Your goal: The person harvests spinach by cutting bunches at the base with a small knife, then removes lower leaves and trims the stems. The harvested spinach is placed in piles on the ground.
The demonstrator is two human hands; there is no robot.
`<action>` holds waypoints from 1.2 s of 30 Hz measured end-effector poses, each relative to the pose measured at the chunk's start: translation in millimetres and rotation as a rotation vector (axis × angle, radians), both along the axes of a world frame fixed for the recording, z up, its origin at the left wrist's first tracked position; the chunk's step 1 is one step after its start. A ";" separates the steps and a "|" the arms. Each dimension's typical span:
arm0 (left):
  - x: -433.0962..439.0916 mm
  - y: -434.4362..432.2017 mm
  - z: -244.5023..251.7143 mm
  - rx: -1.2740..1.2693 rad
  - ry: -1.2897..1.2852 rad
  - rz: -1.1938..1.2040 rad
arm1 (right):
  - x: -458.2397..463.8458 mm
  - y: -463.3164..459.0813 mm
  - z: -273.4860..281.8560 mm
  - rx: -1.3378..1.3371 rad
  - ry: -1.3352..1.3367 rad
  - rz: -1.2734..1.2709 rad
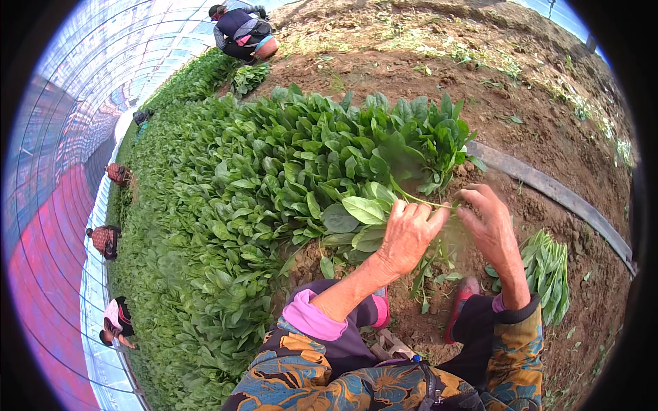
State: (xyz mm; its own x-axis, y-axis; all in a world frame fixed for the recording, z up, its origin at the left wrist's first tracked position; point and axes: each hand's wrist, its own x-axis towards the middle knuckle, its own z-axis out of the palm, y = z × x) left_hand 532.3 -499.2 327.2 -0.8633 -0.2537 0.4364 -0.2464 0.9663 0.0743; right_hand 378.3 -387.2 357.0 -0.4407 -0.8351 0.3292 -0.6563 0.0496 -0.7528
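Note:
My left hand (408, 234) is closed around the stems of some spinach-like leafy greens (364, 210). Their broad leaves point left, and a thin pale stem (419, 200) runs out to the right above my knuckles. At that stem's end are the bent fingers of my right hand (488, 221); whether they pinch it is hard to tell. Beyond both hands stands the edge of the dense growing bed (329, 138). Loose leaves (429, 280) lie on the soil below the hands. Right of my right forearm rests a gathered bunch of greens (547, 277), stems upward in the view.
A flat dark hose or strip (555, 182) curves across bare soil (545, 133) at right. My red shoes (462, 308) flank the soil under me. One person (241, 31) crouches at the top beside cut greens (249, 78); others (105, 240) are along the left plastic wall.

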 end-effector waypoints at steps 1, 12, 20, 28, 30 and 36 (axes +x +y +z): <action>4.6 1.9 1.6 0.005 0.013 -0.005 | 6.0 -3.1 1.2 0.027 -0.062 0.054; 16.1 14.2 -2.9 0.010 0.008 0.070 | 25.2 -14.8 -6.2 0.030 -0.158 -0.070; 10.8 -3.5 19.9 0.114 0.008 0.045 | -2.2 -15.8 -2.0 -0.068 -0.577 -0.111; 28.2 -32.4 18.2 1.173 0.391 0.013 | -18.6 -13.7 4.8 -0.126 -0.251 -0.236; 23.6 -24.9 23.4 1.531 0.500 -0.024 | -15.4 -9.9 3.7 -0.171 -0.247 -0.230; 26.3 -17.9 23.6 1.345 0.336 -0.014 | 4.5 -10.6 9.6 -0.094 -0.569 0.042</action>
